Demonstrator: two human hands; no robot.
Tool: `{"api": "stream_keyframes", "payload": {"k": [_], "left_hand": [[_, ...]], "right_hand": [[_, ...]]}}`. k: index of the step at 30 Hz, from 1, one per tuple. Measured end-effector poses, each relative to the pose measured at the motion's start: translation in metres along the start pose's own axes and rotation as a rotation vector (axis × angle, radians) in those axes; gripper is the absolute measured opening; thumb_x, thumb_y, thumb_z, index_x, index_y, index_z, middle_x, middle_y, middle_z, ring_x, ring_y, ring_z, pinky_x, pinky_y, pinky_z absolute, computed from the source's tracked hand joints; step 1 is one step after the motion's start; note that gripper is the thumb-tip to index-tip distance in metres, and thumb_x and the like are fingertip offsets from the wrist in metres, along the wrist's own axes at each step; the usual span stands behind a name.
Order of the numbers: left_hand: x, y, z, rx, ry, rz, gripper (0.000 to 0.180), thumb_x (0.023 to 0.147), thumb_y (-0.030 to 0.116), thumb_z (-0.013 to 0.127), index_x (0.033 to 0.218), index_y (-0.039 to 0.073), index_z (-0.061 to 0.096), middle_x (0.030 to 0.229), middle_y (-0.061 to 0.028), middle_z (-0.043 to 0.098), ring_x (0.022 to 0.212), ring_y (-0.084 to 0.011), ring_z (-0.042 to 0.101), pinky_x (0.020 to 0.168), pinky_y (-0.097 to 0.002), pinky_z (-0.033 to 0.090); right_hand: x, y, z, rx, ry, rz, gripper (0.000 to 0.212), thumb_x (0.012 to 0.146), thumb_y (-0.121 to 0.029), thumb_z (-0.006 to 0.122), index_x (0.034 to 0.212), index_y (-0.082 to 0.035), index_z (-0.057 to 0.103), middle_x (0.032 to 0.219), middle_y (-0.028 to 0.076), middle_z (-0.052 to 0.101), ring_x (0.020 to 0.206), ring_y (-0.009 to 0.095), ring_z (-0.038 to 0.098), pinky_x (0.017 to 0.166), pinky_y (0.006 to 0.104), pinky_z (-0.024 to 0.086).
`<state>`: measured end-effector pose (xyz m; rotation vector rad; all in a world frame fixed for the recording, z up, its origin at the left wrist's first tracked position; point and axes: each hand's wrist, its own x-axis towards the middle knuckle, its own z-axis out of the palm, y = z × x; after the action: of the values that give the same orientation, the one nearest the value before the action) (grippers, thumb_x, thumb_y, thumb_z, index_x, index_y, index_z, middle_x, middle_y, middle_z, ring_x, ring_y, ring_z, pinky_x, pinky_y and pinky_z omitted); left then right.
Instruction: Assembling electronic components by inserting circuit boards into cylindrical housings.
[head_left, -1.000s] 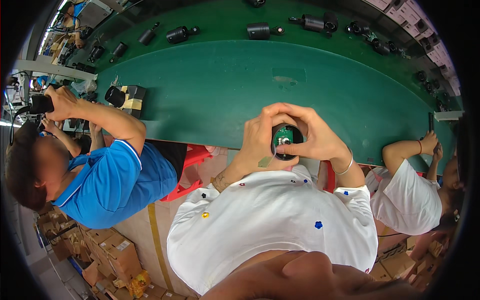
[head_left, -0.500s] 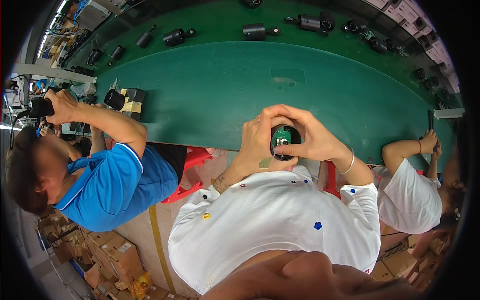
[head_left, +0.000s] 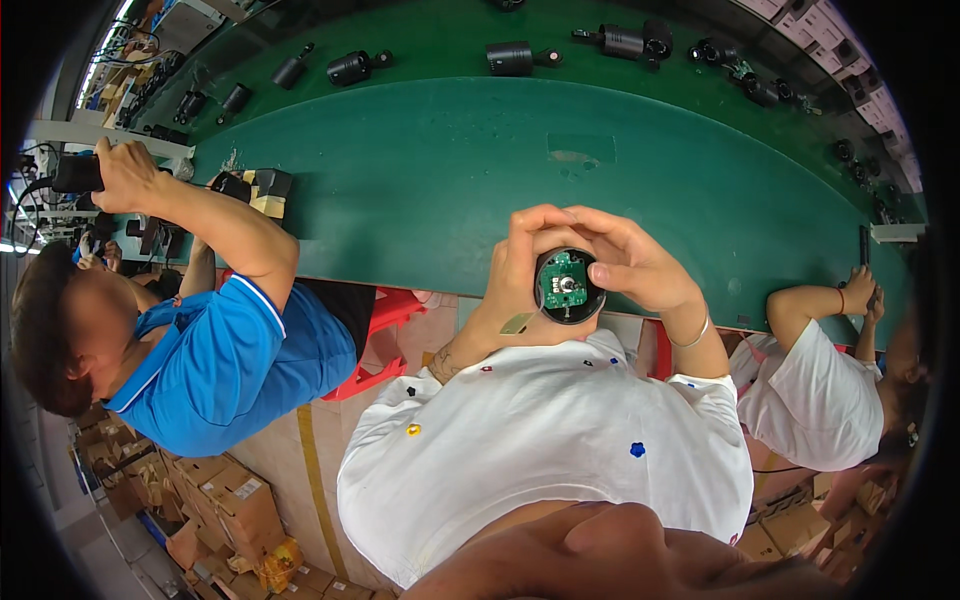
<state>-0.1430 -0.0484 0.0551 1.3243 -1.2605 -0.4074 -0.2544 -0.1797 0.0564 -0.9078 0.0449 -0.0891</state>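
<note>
Between my hands, close to my body at the table's near edge, is a round black housing (head_left: 541, 290) with its open end facing up. A green circuit board (head_left: 566, 284) with small white and silver parts sits inside it. My left hand (head_left: 512, 285) is wrapped round the housing's left side and underside. On the other side my right hand (head_left: 645, 270) curls round the rim, its thumb resting on the right edge, clear of the board's middle. The fingers of both hands meet at the far side, and some are hidden behind the housing.
Several black cylindrical lamp bodies (head_left: 510, 58) lie along a raised strip behind the green table (head_left: 420, 190). At left a co-worker in a blue shirt (head_left: 215, 370) holds a black tool (head_left: 78, 173) near a taped black block (head_left: 270, 190). Another person in white (head_left: 810, 385) works at right.
My right thumb has moved from over the circuit board to the housing's right rim, so more of the board shows. At left, the co-worker's hand and tool have shifted slightly.
</note>
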Motion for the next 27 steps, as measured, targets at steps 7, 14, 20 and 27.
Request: {"api": "stream_keyframes", "payload": {"k": [7,14,20,27], "left_hand": [[-0.003,0.001,0.004,-0.076,0.037,0.056,0.076,0.063,-0.004,0.076,0.122,0.003,0.03,0.081,-0.008,0.065,0.069,-0.0171,0.063,0.063,-0.0249,0.05],[-0.005,-0.004,0.007,-0.044,0.094,0.172,0.077,0.064,-0.004,0.078,0.123,0.004,0.03,0.083,-0.0115,0.064,0.069,-0.0177,0.063,0.061,-0.0249,0.05],[-0.007,0.007,0.005,0.127,0.134,0.153,0.078,0.064,-0.005,0.078,0.125,0.003,0.03,0.097,-0.0141,0.062,0.077,-0.019,0.064,0.066,-0.0265,0.051],[-0.002,0.0,0.013,0.25,0.295,0.207,0.077,0.058,0.016,0.085,0.12,0.0,0.042,0.094,-0.0114,0.066,0.067,-0.0215,0.064,0.06,-0.0299,0.051]], "right_hand": [[-0.009,0.0,0.015,0.008,0.04,-0.058,0.062,0.079,0.005,0.066,0.138,0.0,0.047,0.132,0.015,0.055,0.116,0.023,0.055,0.102,0.0326,0.045],[-0.008,0.008,0.036,-0.293,0.167,-0.271,0.066,0.067,0.006,0.072,0.131,-0.001,0.057,0.139,0.021,0.052,0.122,0.028,0.054,0.103,0.0359,0.044],[-0.007,0.012,0.042,-0.27,0.236,-0.323,0.054,0.067,0.011,0.071,0.12,-0.002,0.066,0.137,0.021,0.055,0.119,0.027,0.057,0.101,0.0351,0.046],[-0.003,0.014,0.037,-0.265,0.206,-0.383,0.047,0.066,0.013,0.069,0.112,0.0,0.07,0.133,0.021,0.058,0.116,0.025,0.059,0.099,0.034,0.047]]}}
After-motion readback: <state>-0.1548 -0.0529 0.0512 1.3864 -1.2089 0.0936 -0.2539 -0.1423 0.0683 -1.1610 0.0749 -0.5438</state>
